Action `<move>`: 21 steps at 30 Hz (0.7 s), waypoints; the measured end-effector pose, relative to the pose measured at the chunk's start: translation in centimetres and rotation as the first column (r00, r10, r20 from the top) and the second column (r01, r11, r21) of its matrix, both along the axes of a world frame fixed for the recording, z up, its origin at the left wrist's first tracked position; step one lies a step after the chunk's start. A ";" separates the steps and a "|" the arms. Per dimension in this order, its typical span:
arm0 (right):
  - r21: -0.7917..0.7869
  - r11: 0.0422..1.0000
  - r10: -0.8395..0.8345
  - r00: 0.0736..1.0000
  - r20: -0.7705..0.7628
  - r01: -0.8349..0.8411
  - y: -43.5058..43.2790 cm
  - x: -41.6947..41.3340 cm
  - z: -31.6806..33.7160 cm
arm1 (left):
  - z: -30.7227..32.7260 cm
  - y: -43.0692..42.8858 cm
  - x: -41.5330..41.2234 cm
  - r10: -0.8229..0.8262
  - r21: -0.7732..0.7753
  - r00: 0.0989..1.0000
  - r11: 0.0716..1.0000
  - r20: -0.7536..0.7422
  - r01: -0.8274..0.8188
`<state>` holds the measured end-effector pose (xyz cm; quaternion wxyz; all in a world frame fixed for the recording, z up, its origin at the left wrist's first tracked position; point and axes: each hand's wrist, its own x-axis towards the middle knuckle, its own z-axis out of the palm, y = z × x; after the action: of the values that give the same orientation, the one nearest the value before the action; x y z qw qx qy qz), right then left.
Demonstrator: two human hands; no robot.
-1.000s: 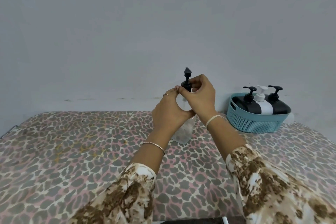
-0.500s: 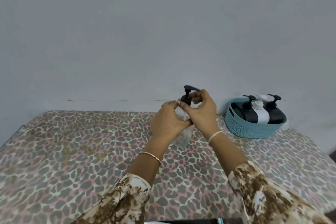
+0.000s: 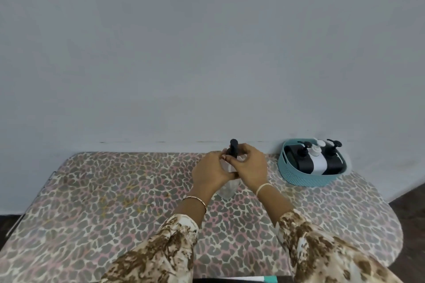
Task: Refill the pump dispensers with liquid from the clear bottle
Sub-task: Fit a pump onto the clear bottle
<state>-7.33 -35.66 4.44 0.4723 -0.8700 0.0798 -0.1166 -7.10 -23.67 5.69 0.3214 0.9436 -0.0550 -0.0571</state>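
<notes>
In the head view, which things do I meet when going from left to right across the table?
Left hand → right hand → blue basket, holding black dispenser → white dispenser → second black dispenser. The clear bottle overlaps both hands.

from here i see the bottle (image 3: pixel 227 189) standing on the table (image 3: pixel 115 190), right of middle and toward the back edge, the pump (image 3: pixel 232 148) on top. the left hand (image 3: pixel 210 171) grips the bottle from the left, the right hand (image 3: pixel 250 167) pinches the pump from the right, and they touch in front. the basket (image 3: pixel 299 176) sits further right, by the wall (image 3: pixel 207 53), apart from the bottle. in it, side by side: left dispenser (image 3: pixel 296 158), middle dispenser (image 3: pixel 318 159), right dispenser (image 3: pixel 333 159).
</notes>
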 end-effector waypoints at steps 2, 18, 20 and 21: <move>-0.002 0.997 -0.083 0.996 0.016 0.083 0.4 0.0 -0.6 | 0.0 0.1 0.0 0.015 -0.016 1.000 1.000 -0.012 -0.015; -0.055 0.998 0.007 1.000 -0.013 -0.008 0.1 0.0 -0.9 | 0.4 -0.2 -1.1 0.107 -0.175 0.986 0.976 -0.129 -0.128; -0.032 0.993 0.117 0.993 -0.001 -0.117 -0.2 -0.2 -1.2 | 0.7 0.0 -0.9 0.089 -0.177 0.984 0.977 -0.154 -0.116; -0.053 0.989 0.141 0.990 0.016 -0.140 -0.4 -0.3 -1.4 | 0.8 0.1 -0.8 0.079 -0.175 0.983 0.979 -0.165 -0.108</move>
<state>-7.67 -36.04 3.06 0.4573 -0.8844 0.0105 -0.0934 -7.87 -23.61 6.50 0.4127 0.9041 0.0101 -0.1106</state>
